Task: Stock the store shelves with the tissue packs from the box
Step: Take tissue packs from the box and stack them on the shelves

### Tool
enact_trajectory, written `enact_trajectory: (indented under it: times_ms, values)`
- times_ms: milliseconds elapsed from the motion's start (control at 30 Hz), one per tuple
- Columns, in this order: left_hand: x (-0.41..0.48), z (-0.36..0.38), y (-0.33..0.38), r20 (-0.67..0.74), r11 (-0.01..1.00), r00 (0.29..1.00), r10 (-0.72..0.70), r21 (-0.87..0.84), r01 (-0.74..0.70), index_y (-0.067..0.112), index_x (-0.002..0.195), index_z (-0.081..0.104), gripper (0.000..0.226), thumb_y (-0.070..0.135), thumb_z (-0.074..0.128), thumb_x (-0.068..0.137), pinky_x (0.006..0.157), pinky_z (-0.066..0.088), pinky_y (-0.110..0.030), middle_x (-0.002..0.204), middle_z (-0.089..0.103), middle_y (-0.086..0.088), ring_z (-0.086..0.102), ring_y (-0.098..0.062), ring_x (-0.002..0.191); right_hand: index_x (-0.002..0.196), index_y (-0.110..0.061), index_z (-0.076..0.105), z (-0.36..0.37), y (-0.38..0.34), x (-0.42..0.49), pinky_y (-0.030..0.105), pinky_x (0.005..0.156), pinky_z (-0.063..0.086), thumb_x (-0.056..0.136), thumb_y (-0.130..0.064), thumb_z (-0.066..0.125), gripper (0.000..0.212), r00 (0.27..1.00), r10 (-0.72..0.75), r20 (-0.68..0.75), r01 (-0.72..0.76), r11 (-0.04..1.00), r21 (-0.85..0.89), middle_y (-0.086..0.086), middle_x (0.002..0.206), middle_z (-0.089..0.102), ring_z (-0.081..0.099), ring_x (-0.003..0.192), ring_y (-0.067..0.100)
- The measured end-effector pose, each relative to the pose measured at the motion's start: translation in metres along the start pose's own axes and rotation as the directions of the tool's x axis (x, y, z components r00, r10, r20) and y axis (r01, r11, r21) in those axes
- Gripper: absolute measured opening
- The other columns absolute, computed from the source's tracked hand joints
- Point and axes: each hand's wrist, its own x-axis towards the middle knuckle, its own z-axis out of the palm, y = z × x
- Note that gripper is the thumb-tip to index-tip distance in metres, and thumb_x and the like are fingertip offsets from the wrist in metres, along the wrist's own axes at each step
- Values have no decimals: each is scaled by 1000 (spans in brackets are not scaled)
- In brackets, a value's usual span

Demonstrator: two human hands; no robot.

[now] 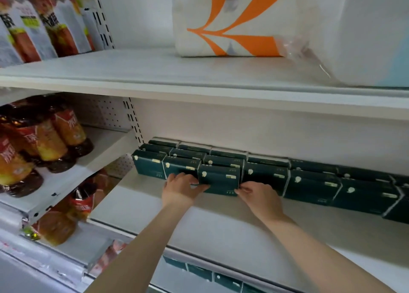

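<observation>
Dark green tissue packs stand in rows at the back of a white middle shelf [221, 222]. One front pack [219, 179] sits between my two hands. My left hand [182, 187] holds its left lower edge, fingers curled against it. My right hand [257, 194] pinches its right lower corner. To the right, more packs [312, 187] line the shelf toward the frame's edge. The box is not in view.
A large white and orange wrapped bundle [221, 20] stands on the upper shelf [132, 71]. Snack bags [37, 25] hang at upper left, red and orange pouches [44, 138] fill the left bay. More green packs [199, 272] sit on the shelf below.
</observation>
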Motion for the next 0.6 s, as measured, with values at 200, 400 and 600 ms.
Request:
enact_trajectory:
  times_ms: [200, 400, 600]
  values:
    - [6, -1, 5, 3, 999, 999, -47, 24, 47, 36, 99, 75, 44, 74, 60, 83, 86, 40, -33, 100, 63, 14, 51, -20, 118, 105, -30, 74, -1, 0, 3, 17, 60, 41, 95, -49, 59, 26, 1000, 29, 6, -29, 1000, 0, -18, 99, 73, 58, 82, -3]
    - [9, -2, 8, -5, 994, 996, -93, 54, 94, 37, 93, 73, 48, 80, 56, 80, 78, 39, -32, 85, 56, 13, 57, -20, 109, 108, -26, 73, -5, 2, -1, 28, 78, 54, 97, -46, 57, 28, 998, 53, 37, -55, 998, 43, -14, 104, 73, 67, 96, 6]
    - [-21, -8, -10, 34, 995, 995, -95, -12, 96, 39, 99, 74, 46, 77, 56, 82, 74, 46, -27, 92, 67, 8, 62, -18, 89, 123, -24, 67, -23, 5, -20, 21, 80, 43, 95, -46, 61, 36, 979, 131, 156, -156, 976, 155, -12, 119, 67, 58, 100, 3]
